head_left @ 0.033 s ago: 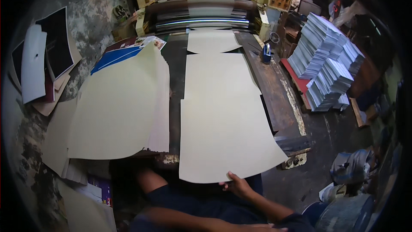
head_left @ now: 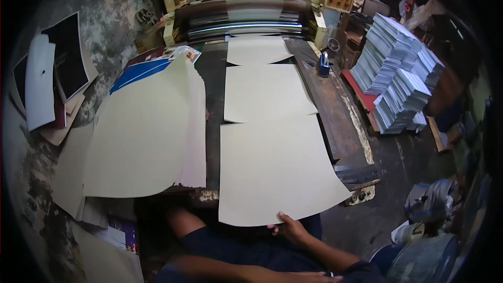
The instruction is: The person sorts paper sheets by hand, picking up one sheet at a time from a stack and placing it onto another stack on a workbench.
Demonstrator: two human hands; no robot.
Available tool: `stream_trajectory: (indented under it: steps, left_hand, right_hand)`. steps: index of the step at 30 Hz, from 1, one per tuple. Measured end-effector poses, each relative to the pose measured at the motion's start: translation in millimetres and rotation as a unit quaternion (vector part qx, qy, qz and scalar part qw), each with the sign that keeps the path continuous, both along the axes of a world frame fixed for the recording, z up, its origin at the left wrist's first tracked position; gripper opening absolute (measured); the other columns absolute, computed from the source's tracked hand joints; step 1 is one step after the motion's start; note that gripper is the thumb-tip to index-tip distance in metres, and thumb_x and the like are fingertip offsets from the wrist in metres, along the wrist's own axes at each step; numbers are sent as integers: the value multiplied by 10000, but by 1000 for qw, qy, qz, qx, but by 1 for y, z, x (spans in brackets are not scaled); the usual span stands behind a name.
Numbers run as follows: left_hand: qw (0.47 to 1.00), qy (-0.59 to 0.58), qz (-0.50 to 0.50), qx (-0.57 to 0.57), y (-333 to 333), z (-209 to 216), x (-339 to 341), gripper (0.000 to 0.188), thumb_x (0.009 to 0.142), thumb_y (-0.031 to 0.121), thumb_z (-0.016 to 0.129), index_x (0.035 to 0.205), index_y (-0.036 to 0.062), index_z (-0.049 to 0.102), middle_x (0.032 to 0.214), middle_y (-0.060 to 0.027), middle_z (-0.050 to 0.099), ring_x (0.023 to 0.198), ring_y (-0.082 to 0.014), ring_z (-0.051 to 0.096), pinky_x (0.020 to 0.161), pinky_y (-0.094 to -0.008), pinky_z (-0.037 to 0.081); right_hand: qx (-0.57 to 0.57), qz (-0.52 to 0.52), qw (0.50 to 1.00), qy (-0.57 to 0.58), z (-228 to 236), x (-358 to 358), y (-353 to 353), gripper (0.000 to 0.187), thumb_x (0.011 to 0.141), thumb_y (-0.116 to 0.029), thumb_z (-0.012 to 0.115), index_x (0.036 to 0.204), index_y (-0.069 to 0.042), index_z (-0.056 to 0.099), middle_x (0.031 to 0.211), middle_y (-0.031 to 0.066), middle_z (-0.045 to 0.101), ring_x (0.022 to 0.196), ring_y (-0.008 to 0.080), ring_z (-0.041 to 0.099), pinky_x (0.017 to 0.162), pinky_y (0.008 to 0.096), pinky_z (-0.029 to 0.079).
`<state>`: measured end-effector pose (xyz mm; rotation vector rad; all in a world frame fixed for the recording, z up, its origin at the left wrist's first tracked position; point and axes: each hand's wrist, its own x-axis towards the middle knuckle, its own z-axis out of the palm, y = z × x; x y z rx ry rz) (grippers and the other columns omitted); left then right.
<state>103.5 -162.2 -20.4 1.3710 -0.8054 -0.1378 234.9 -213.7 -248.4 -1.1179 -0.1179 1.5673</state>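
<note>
Large cream paper sheet (head_left: 277, 173), near edge pinched in right fingers (head_left: 283, 217).
Dark gap (head_left: 230, 123) newly opened at its far-left corner: matching sheet (head_left: 268, 91) beyond apparently advanced. Left fingers (head_left: 320, 276) unclear.

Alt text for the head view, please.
The right hand pinches the near edge of a cream sheet; more sheets lead to a roller machine. A pile of pale sheets lies left; left hand near bottom edge.
</note>
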Motion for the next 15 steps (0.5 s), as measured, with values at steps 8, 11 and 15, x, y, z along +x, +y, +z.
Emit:
stream_trajectory:
  steps: [8, 11, 15]
  left_hand:
    - [981, -108, -91, 135, 124, 108, -94, 197, 945, 274, 545, 974, 84, 589, 985, -132, 607, 866, -303, 605, 781, -463, 476]
    - [977, -77, -105, 168, 88, 102, -130, 153, 957, 222, 499, 949, 112, 605, 970, -118, 608, 843, -297, 625, 718, -450, 500]
    - [968, -64, -114, 212, 88, 104, -135, 191, 967, 233, 491, 1067, 82, 552, 1094, -151, 555, 985, -302, 550, 827, -445, 433]
  right_hand:
    - [-15, -36, 999, 36, 2, 23, 21, 412, 989, -394, 459, 1210, -46, 467, 945, 156, 644, 708, 159, 574, 755, 368, 503]
    - [-2, -47, 998, 48, -3, 36, 42, 371, 997, -389, 441, 1180, -69, 481, 950, 146, 644, 709, 150, 569, 746, 374, 517]
    - [9, -65, 996, 52, 2, 58, 73, 343, 1005, -403, 412, 1151, -97, 461, 972, 134, 647, 705, 137, 568, 751, 373, 514]
